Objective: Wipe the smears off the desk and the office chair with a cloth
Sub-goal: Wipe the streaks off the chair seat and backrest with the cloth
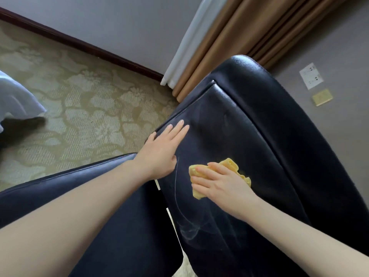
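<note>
Yellow, one cloth (232,164) sits bunched under my right hand (219,184), whose flat fingers press it onto the one black chair (279,136). At ten o'clock from it, my left hand (161,152) rests spread.

I've got my left hand (161,148) lying flat, fingers straight and close together, thumb splayed, reaching in from lower left. My right hand (217,182) presses palm down, fingers spread, nearly straight.
</note>
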Demonstrator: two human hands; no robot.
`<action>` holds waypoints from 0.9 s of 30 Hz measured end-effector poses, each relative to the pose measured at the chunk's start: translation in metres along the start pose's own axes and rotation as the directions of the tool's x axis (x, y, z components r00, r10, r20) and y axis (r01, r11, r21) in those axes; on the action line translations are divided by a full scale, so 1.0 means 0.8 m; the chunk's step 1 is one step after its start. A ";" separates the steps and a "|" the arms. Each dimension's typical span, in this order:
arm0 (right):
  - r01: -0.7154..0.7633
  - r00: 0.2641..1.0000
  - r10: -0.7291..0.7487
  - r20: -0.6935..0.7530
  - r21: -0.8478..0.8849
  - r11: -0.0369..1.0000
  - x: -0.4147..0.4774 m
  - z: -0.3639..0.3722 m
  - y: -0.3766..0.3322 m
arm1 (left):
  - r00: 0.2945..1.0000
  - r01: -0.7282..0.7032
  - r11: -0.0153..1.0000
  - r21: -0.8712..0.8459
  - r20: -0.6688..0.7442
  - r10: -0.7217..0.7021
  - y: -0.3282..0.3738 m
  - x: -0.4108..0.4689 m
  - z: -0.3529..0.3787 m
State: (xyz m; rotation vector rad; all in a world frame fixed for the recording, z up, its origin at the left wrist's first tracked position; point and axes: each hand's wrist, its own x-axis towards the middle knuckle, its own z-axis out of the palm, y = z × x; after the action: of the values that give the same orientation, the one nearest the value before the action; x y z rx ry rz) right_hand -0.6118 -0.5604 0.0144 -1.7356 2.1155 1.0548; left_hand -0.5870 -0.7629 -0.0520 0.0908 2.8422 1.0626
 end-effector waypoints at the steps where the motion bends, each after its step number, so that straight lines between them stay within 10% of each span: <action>1: 0.010 1.000 -0.009 -0.027 0.025 1.000 -0.018 0.000 -0.001 | 1.000 -0.023 1.000 0.005 -0.002 0.023 0.008 0.000 0.004; 16: -0.159 0.914 0.148 -0.377 0.001 0.987 -0.043 -0.074 0.098 | 1.000 -0.023 1.000 0.020 0.022 0.023 0.026 -0.016 0.009; 27: -0.491 0.783 0.564 -0.263 0.296 0.819 0.086 -0.044 0.062 | 0.988 0.157 0.985 0.066 -0.011 -0.156 -0.003 -0.068 0.011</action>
State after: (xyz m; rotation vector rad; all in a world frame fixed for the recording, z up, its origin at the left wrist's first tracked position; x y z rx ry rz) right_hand -0.6675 -0.6334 0.0198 -1.3133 2.9298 0.6147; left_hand -0.5316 -0.7639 -0.0557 -0.1287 2.8344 0.9381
